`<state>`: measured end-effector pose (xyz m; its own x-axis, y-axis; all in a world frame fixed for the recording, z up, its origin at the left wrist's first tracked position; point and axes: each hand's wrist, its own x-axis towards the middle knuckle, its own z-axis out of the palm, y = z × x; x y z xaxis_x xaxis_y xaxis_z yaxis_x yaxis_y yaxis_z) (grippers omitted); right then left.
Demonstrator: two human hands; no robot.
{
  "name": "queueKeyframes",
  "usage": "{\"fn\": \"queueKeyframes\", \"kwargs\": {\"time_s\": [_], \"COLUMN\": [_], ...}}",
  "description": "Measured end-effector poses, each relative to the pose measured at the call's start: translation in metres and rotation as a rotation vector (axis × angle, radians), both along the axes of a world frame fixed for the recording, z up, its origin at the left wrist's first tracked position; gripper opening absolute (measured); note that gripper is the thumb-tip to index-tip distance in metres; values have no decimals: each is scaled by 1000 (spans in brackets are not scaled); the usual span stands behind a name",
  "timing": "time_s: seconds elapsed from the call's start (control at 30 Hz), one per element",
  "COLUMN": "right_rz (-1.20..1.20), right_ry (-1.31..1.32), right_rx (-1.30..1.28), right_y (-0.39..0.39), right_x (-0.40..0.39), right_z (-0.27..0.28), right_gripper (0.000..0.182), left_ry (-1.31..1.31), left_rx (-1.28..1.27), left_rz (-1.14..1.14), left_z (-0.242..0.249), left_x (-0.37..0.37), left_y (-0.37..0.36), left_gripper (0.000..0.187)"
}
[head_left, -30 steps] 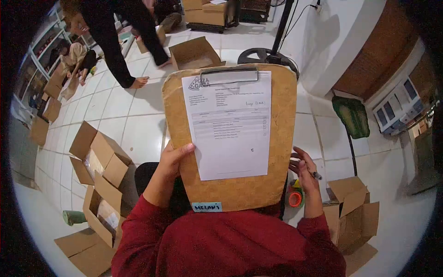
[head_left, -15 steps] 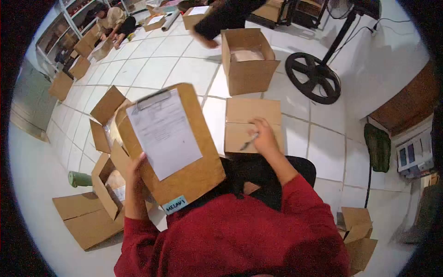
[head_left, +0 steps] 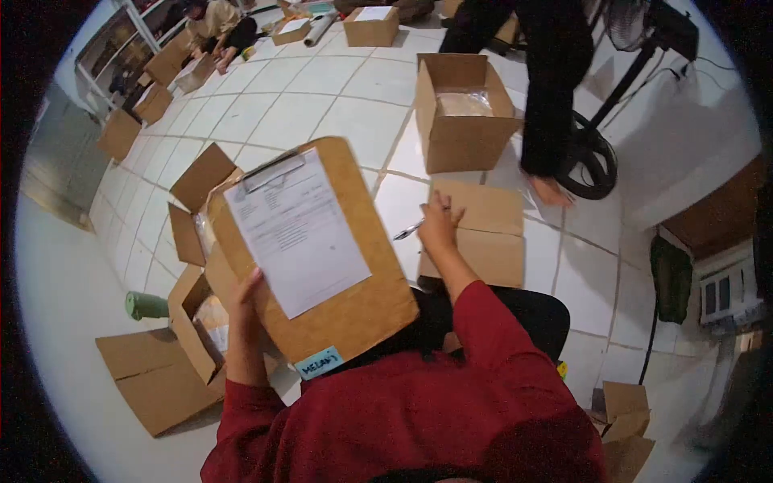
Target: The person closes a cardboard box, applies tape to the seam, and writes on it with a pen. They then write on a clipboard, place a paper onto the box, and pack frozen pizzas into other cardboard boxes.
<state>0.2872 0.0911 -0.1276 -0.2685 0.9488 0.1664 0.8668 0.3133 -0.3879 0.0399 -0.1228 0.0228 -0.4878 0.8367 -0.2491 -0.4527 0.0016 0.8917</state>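
Note:
My left hand (head_left: 245, 302) grips the lower left edge of a brown clipboard (head_left: 354, 201), its thumb on the front face. Under the metal clip lies a printed sheet of paper (head_left: 302, 241), and a blue name label (head_left: 319, 362) is stuck at the bottom corner. In my right hand (head_left: 439, 225) is a pen (head_left: 408, 231), its tip pointing left toward the clipboard's right edge but apart from the paper. Behind that hand, a closed cardboard box (head_left: 491, 233) stands on the floor in front of my knees.
An open carton (head_left: 467, 145) with a plastic-wrapped item stands ahead. A person's dark-trousered leg (head_left: 551, 88) is beside it, in front of a stand fan (head_left: 596, 161). Open cartons (head_left: 189, 310) and a green cylinder (head_left: 146, 305) lie left. Another person (head_left: 213, 32) sits far back.
My right hand has moved left, off the middle of the closed box and nearer the clipboard. The walking person has stepped right, past the open carton. The view has shifted slightly.

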Motion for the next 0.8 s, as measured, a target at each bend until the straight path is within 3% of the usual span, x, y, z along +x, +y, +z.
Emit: {"fn": "queueKeyframes", "kwargs": {"time_s": [0.2,0.47,0.7,0.8], "right_rz": [-152,-155,-156,-149], "right_ry": [4,-87,-8,-13], "right_rx": [23,-6,85,69], "right_y": [19,9,12,10], "right_x": [44,50,49,49], "right_z": [4,7,-2,1], "right_gripper": [29,29,28,28], "left_ry": [122,110,119,108], "left_rx": [144,144,150,53], "left_rz": [-19,-127,-144,-158], "left_z": [17,9,11,11], "left_x": [16,30,40,39], "left_y": [10,23,28,26], "left_gripper": [47,45,46,47]}}
